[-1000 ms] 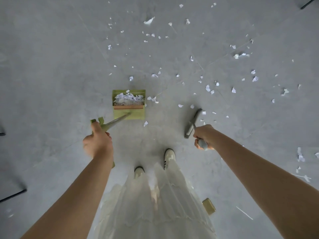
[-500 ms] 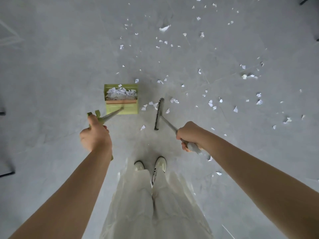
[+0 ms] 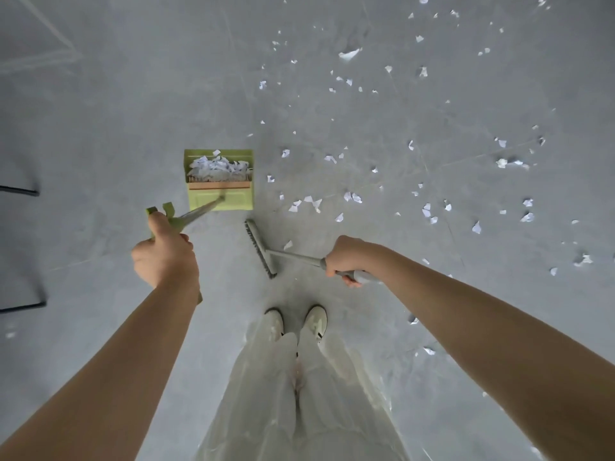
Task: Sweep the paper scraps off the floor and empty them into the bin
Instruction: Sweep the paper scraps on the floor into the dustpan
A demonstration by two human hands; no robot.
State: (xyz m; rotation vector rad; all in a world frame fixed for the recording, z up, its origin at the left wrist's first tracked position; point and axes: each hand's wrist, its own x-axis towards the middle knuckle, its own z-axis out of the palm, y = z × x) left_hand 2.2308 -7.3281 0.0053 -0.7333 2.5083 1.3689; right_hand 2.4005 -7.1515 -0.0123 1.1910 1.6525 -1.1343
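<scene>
A green dustpan (image 3: 219,197) stands on the grey floor ahead of me, with a pile of white paper scraps (image 3: 218,167) inside it. My left hand (image 3: 164,257) is closed round the green top of its long handle. My right hand (image 3: 347,259) grips the grey handle of a broom. The broom head (image 3: 261,249) rests on the floor just right of and below the dustpan, turned lengthwise. Loose paper scraps (image 3: 312,202) lie beside the dustpan, and several more are scattered over the floor to the upper right. No bin is in view.
My two white shoes (image 3: 296,322) and pale trousers are below the broom head. Black metal legs (image 3: 20,191) poke in at the left edge. Faint lines cross the floor (image 3: 100,111) at the upper left.
The broom head has swung from beside the scraps down toward my feet, and my right hand has moved right. The view has shifted left; the dustpan and my left hand stay put.
</scene>
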